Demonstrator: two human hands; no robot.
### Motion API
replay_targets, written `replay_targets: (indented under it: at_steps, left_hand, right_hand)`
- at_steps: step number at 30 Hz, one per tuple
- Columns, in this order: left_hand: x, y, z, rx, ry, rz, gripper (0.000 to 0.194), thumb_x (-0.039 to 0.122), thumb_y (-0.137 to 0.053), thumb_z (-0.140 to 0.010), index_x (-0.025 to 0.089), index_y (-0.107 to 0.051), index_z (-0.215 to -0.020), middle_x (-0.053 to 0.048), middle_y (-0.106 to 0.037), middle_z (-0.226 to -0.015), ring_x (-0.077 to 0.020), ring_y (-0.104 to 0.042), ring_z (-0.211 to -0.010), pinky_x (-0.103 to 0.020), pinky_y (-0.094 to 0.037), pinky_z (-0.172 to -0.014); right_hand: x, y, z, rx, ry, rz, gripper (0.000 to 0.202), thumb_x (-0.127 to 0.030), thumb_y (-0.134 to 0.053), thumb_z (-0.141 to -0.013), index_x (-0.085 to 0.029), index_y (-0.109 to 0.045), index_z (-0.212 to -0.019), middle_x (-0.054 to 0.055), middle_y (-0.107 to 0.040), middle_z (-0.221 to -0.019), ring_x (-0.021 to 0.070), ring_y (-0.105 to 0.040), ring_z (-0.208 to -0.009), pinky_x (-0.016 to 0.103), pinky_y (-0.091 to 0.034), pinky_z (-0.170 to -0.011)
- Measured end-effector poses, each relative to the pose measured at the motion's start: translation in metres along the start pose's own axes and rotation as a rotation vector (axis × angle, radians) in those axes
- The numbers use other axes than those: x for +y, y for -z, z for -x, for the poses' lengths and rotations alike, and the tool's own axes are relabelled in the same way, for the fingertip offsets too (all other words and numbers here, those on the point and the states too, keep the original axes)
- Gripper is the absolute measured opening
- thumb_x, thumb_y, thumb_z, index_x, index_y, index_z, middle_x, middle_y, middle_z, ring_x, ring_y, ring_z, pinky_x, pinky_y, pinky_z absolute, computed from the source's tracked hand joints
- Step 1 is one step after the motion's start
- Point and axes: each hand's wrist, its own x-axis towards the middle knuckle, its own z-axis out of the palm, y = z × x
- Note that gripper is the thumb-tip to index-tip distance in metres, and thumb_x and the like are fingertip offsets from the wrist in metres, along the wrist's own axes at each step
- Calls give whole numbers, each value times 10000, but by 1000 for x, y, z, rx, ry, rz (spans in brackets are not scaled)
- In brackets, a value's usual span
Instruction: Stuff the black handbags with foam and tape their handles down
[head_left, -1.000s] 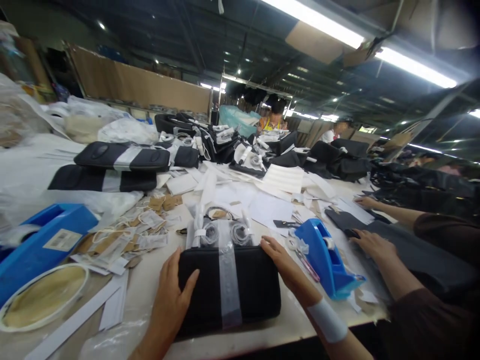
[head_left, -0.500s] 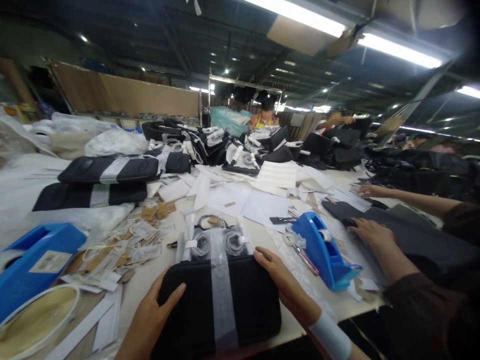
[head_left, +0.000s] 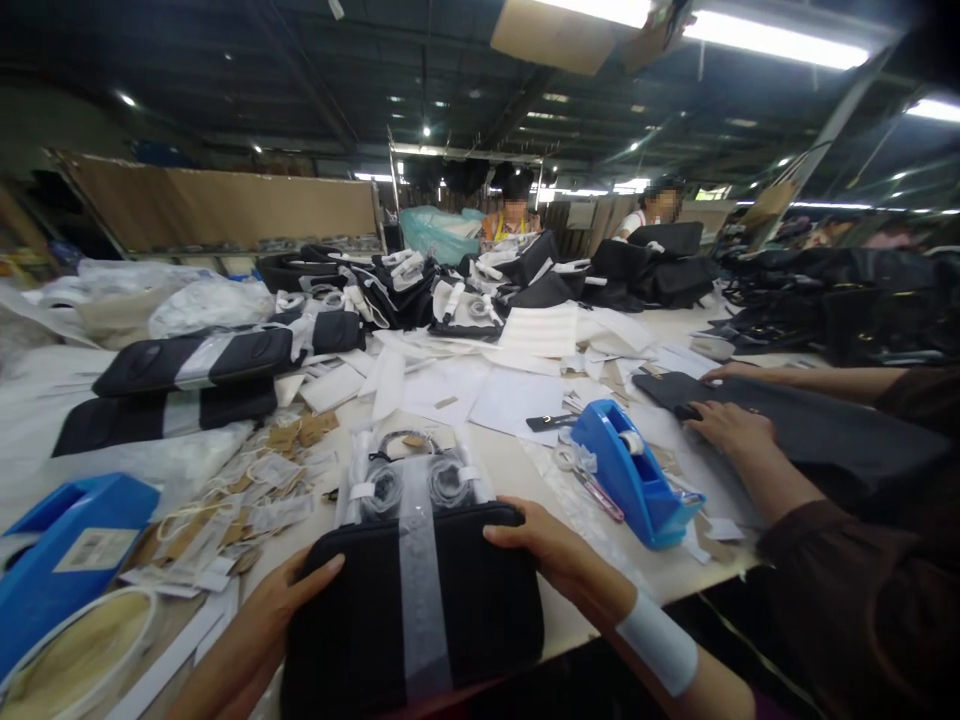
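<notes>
your left hand point(head_left: 274, 603): thumb and fingers clamped on bag point(head_left: 487, 595), left side | your right hand point(head_left: 541, 542): clamped on upper right corner | tape point(head_left: 421, 600) down front

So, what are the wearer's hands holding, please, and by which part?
The black bag: left hand at its left side, right hand at its upper-right corner.

Black bag point(head_left: 487, 600), translucent band point(head_left: 421, 600) down front, wrapped coils point(head_left: 384, 488) above

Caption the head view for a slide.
Left hand and right hand hold a rectangular black fabric bag banded with translucent plastic tape.
</notes>
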Motion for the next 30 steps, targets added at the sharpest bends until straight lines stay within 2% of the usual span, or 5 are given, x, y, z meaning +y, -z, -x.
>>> replay_targets:
  at_steps: [8, 14, 17, 23, 30]
  left_hand:
    - [-10, 10, 8, 97, -97, -103, 656, 422, -797, -689, 207, -589, -1272, -103, -650, -1277, -337, -599, -1196, -468, -502, -1027]
    - [-2, 24, 5, 382, -591, -890, 617, 473, -585, -831, 218, -491, -1385, -145, -526, -1392, -382, -443, -1335, -615, -303, -1134]
    - [30, -24, 0, 159, -1080, -1287, 509, 282, -487, -884, 239, -489, -1391, -109, -472, -1450, -318, -413, -1361, -545, -326, -1151]
    - [65, -150, -52, -574, -1312, -1524, 491, 83, -296, -959, 184, -413, -1425, -69, -509, -1443, -135, -393, -1381, -379, -240, -1208]
    - [52, -163, -98, -856, -1139, -1648, 365, 208, -307, -1021, 218, -639, -1173, -31, -715, -1089, -153, -629, -1031, -406, -261, -1142]
  right_hand:
    - [10, -14, 6, 95, 58, 2, 462, -321, -786, -630, -170, -685, -1055, 60, -731, -978, 282, -659, -990, 403, -490, -921]
    - [22, -17, -1, 270, 57, 149, 702, -365, -786, -641, -191, -571, -1286, 76, -669, -1201, 276, -609, -1118, 390, -442, -1005]
    - [24, -16, -3, 297, 74, 191, 713, -384, -781, -654, -189, -559, -1303, 80, -646, -1241, 274, -580, -1164, 387, -408, -1046]
    - [26, -15, -1, 361, 10, 133, 956, -323, -840, -567, -143, -440, -1416, 123, -512, -1412, 290, -455, -1319, 383, -315, -1138]
    - [46, -8, 19, 272, -96, -454, 1188, -206, -841, -500, -189, -227, -1517, 143, -355, -1535, 267, -384, -1394, 374, -305, -1154]
